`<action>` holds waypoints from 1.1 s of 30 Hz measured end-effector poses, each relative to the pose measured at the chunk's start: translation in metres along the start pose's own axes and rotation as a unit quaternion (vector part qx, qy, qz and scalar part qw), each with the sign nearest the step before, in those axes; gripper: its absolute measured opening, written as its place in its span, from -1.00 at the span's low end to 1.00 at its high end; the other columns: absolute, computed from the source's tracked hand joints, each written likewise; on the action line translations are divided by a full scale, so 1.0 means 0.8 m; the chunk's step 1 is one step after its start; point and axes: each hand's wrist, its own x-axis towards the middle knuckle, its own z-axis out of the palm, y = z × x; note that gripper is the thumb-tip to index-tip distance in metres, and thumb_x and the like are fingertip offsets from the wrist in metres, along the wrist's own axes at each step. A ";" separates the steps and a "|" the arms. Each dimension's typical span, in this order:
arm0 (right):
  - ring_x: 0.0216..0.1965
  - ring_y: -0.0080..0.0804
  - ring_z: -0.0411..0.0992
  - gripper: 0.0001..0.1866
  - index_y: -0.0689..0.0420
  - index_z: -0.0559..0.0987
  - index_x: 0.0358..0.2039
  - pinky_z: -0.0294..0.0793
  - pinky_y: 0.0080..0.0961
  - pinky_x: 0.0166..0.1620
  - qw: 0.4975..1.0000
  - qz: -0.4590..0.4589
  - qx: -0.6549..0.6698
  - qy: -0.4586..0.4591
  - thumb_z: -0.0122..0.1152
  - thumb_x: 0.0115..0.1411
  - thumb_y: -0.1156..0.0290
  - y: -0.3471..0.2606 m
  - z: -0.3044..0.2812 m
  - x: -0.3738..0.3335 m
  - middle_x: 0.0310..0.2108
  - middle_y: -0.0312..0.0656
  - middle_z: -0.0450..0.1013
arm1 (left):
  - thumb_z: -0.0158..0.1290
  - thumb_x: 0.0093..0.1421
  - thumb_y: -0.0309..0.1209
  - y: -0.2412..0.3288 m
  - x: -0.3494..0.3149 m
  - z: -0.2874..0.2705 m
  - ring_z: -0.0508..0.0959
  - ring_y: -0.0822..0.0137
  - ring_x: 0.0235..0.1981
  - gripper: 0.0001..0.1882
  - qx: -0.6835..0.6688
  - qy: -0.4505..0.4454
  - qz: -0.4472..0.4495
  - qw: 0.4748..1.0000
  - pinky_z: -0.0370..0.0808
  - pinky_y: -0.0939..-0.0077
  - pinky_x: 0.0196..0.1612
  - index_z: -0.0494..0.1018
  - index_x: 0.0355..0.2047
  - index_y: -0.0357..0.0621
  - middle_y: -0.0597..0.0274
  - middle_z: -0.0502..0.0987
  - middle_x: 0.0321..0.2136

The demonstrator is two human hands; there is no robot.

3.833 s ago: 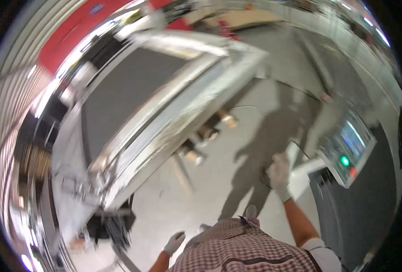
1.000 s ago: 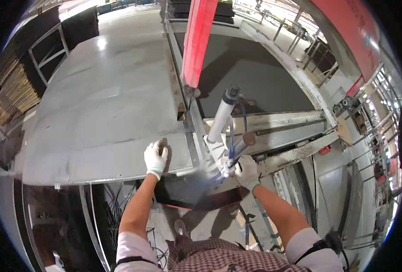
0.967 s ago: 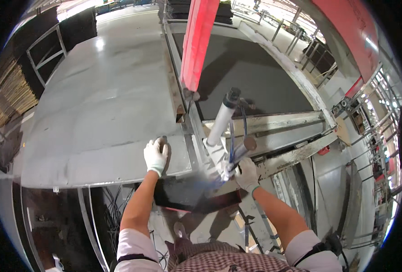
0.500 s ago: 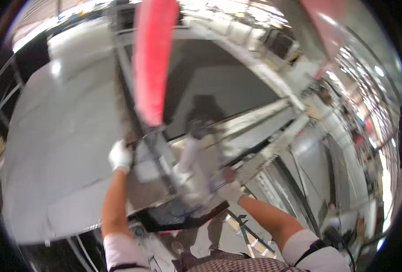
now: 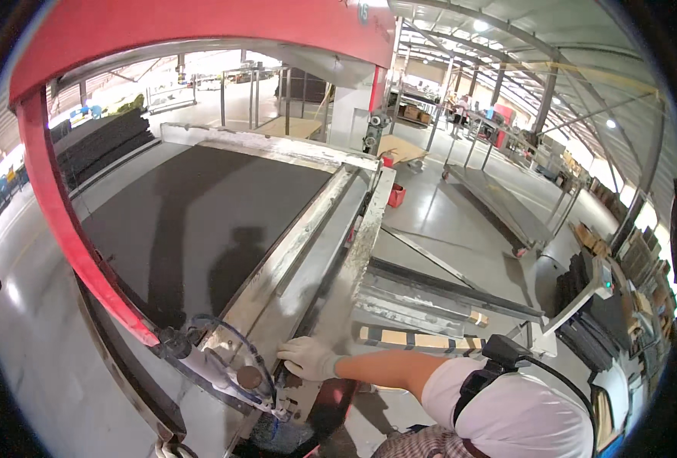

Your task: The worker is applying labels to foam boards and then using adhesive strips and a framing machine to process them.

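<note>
My right hand (image 5: 308, 359), in a white glove, lies with its fingers stretched out on the near end of the pale, worn machine rail (image 5: 365, 248). Just left of its fingertips is a round brown knob (image 5: 249, 376), with a dark blue hose (image 5: 250, 347) looping beside it. A dark flat sheet (image 5: 201, 214) fills the bed inside the pale frame. At the bottom edge, my gloved left hand (image 5: 172, 449) is mostly cut off, close to the end of a dark metal edge strip (image 5: 128, 374); its grip cannot be made out.
A red arch (image 5: 201, 30) spans the machine, its leg coming down at the left. To the right, a low flat cart (image 5: 499, 204) stands on the floor near a red bin (image 5: 396, 195). Dark stacked sheets (image 5: 583, 309) lie at the far right, and others (image 5: 105, 149) at the back left.
The view has swung up and to the right, bringing in the arch and hall. My left hand, earlier at the grey surface's edge, now shows only at the bottom. My right hand stays near the knob.
</note>
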 end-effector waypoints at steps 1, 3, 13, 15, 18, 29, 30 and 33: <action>0.03 -0.07 0.43 -0.70 0.19 0.56 -0.10 0.40 -0.18 0.12 1.000 -0.006 -0.006 0.019 0.07 0.22 0.33 0.000 0.003 -0.001 -0.02 -0.02 0.49 | 0.06 0.20 -0.41 0.003 0.003 0.000 0.48 -0.18 -0.12 -0.73 0.000 0.000 0.004 1.000 0.41 0.03 -0.01 0.50 -0.12 -0.26 -0.20 0.50 -0.14; 0.02 -0.07 0.43 -0.71 0.19 0.57 -0.11 0.40 -0.18 0.11 0.999 -0.006 -0.013 0.041 0.07 0.21 0.34 0.006 0.009 -0.003 -0.04 -0.03 0.50 | 0.01 0.21 -0.49 0.012 0.010 0.001 0.49 -0.16 -0.13 -0.74 -0.001 0.020 0.026 0.999 0.42 0.04 -0.02 0.50 -0.10 -0.27 -0.18 0.51 -0.14; -0.01 -0.09 0.42 -0.73 0.19 0.53 -0.14 0.39 -0.17 0.07 1.000 -0.004 0.001 0.012 0.08 0.20 0.33 0.010 0.014 -0.002 -0.01 -0.06 0.46 | -0.02 0.22 -0.53 -0.007 -0.002 0.005 0.48 -0.20 -0.13 -0.71 0.043 0.035 0.004 0.998 0.42 0.01 0.00 0.45 -0.05 -0.33 -0.24 0.50 -0.17; -0.01 -0.08 0.42 -0.72 0.20 0.53 -0.14 0.38 -0.15 0.08 1.000 0.002 0.004 0.026 0.07 0.20 0.32 0.009 0.006 -0.012 -0.01 -0.08 0.46 | -0.01 0.21 -0.52 -0.009 -0.003 0.007 0.48 -0.23 -0.14 -0.68 0.044 0.015 -0.011 0.999 0.42 0.00 0.01 0.42 -0.03 -0.35 -0.27 0.49 -0.16; 0.02 -0.06 0.41 -0.70 0.20 0.54 -0.13 0.37 -0.15 0.10 0.999 -0.010 0.024 0.028 0.05 0.22 0.31 -0.008 -0.004 -0.014 0.00 -0.06 0.47 | -0.02 0.21 -0.52 0.001 -0.004 -0.012 0.49 -0.22 -0.16 -0.73 0.059 0.043 0.009 0.997 0.44 0.01 -0.02 0.46 -0.08 -0.34 -0.23 0.50 -0.20; -0.11 0.00 0.47 -0.73 0.20 0.59 -0.21 0.41 -0.08 0.02 0.999 -0.042 0.012 -0.020 0.12 0.10 0.36 -0.047 -0.097 -0.091 -0.18 -0.01 0.50 | -0.14 0.38 -0.48 0.158 0.099 -0.001 0.42 0.23 0.10 -0.64 -0.328 0.117 -0.166 0.923 0.33 0.33 0.20 0.33 0.15 -0.27 0.08 0.42 0.08; -0.11 -0.01 0.46 -0.73 0.19 0.59 -0.21 0.40 -0.09 0.01 0.999 -0.023 0.019 -0.017 0.13 0.10 0.36 -0.051 -0.099 -0.099 -0.17 -0.03 0.50 | -0.12 0.39 -0.43 0.125 0.102 0.034 0.43 0.29 0.06 -0.61 -0.432 0.111 -0.200 0.873 0.37 0.38 0.15 0.28 0.19 -0.26 0.14 0.41 0.06; -0.10 -0.02 0.45 -0.75 0.17 0.59 -0.22 0.39 -0.11 0.00 0.999 -0.005 0.029 -0.030 0.15 0.09 0.37 -0.070 -0.093 -0.082 -0.16 -0.06 0.49 | -0.06 0.37 -0.37 0.023 0.149 0.108 0.47 0.38 -0.15 -0.61 -0.425 0.106 -0.372 0.818 0.44 0.44 -0.03 0.31 0.14 -0.29 0.19 0.49 -0.12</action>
